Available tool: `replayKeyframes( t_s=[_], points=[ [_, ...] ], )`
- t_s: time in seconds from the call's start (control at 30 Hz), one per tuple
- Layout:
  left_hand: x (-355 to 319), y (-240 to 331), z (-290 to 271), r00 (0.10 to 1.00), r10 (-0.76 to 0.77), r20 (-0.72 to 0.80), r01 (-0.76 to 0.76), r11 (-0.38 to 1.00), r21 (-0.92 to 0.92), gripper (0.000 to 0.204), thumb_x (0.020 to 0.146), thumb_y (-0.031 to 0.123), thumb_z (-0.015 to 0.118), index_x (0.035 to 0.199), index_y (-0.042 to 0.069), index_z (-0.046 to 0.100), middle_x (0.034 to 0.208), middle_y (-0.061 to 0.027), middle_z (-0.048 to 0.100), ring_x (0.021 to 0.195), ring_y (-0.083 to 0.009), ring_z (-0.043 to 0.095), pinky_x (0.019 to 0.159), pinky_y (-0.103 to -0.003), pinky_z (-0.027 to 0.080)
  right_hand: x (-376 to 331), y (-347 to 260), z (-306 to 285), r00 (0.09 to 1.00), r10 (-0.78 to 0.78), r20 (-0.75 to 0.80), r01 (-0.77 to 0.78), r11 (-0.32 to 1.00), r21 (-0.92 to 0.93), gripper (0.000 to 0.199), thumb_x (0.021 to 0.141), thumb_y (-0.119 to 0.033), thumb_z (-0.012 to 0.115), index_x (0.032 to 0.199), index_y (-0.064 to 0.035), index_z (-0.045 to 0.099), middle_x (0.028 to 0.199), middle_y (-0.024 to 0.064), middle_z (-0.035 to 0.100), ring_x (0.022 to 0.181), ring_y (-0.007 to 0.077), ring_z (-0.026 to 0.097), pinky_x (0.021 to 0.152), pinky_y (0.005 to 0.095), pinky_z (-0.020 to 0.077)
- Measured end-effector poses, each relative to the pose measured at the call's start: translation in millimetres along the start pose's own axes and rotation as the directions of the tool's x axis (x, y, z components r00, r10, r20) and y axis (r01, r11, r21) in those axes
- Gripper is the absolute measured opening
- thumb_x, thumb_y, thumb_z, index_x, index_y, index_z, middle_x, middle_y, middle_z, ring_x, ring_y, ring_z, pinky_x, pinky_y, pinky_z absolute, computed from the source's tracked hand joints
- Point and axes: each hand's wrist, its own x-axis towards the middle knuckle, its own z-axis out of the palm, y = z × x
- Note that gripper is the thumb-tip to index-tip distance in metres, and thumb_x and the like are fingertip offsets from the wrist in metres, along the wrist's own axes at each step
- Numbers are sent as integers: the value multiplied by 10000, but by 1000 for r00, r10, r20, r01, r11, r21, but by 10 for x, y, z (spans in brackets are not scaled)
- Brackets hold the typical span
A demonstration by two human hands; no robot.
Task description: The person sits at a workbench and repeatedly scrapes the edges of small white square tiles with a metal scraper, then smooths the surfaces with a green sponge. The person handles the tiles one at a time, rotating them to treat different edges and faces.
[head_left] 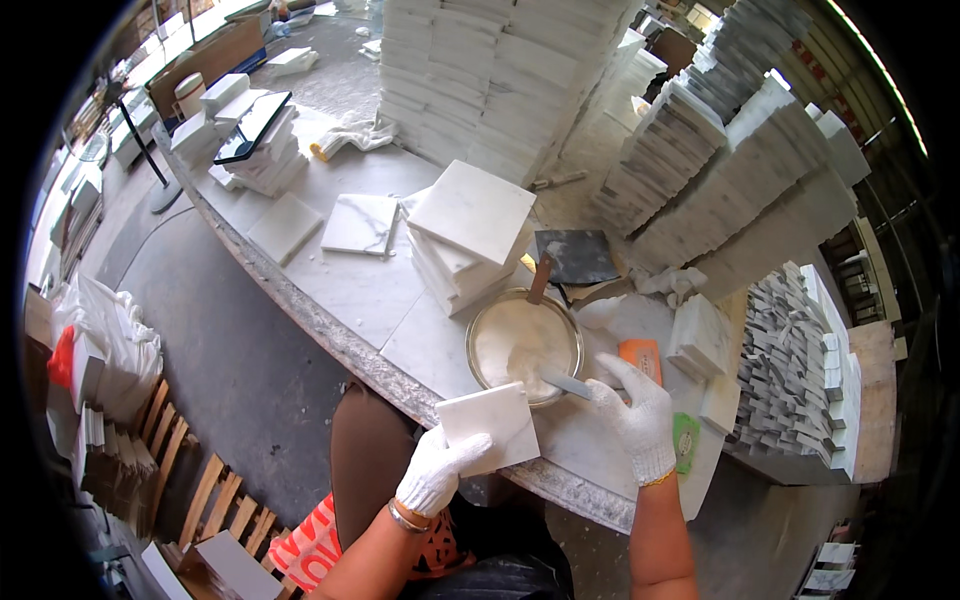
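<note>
My left hand (440, 470), in a white knitted glove, grips a square white marble tile (495, 425) by its lower left side. The tile is tilted and held up in front of the table's near edge. My right hand (637, 418), gloved the same way, holds a flat grey putty knife (566, 382), its index finger stretched out. The knife's far end reaches over the near right rim of a round tin (470, 352) of cream-coloured paste. Whether its tip touches the paste I cannot make out. A brown handle-like strip (540, 281) stands at the tin's far rim.
Beyond the tin stands a stack of white tiles (472, 213), with a loose tile (360, 223) to its left. A dark sheet (577, 256), an orange box (641, 360) and a green packet (685, 442) lie rightward. Tall slab stacks (480, 80) rise behind; a phone-like device (252, 127) rests far left.
</note>
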Motion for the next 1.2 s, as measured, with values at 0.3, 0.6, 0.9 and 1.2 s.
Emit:
replayKeyframes(
  t_s=[0.3,0.6,0.9,1.2],
  points=[
    [0,-12,41,1000,29,-1,-29,999,-12,426,932,211,738,1267,-29,632,1097,-67,701,949,-142,660,822,-294,540,19,-5,128,977,-209,-45,209,978,-7,224,911,-83,714,1120,-7,742,941,78,746,826,105,688,754,266,552],
    [-2,-9,61,999,33,-4,-33,999,-34,425,929,195,744,1271,-30,631,1124,-72,703,974,-144,663,856,-298,539,19,128,213,966,202,164,-255,858,446,246,937,-72,672,1154,34,723,886,62,729,728,88,663,678,237,539],
    [1,-18,23,1000,27,-8,-27,998,-54,445,915,178,761,1282,-32,623,1139,-80,704,999,-148,660,891,-306,533,-10,-145,101,932,307,193,-363,774,518,270,924,-110,674,1163,4,728,825,41,727,654,63,629,584,188,445],
    [5,-28,11,1000,23,-11,-24,998,-56,450,911,171,766,1284,-34,621,1141,-81,702,1000,-149,659,894,-305,533,-109,-173,94,981,150,122,-190,869,457,226,894,-8,709,1115,32,736,952,85,746,806,121,689,732,259,555]
  ],
)
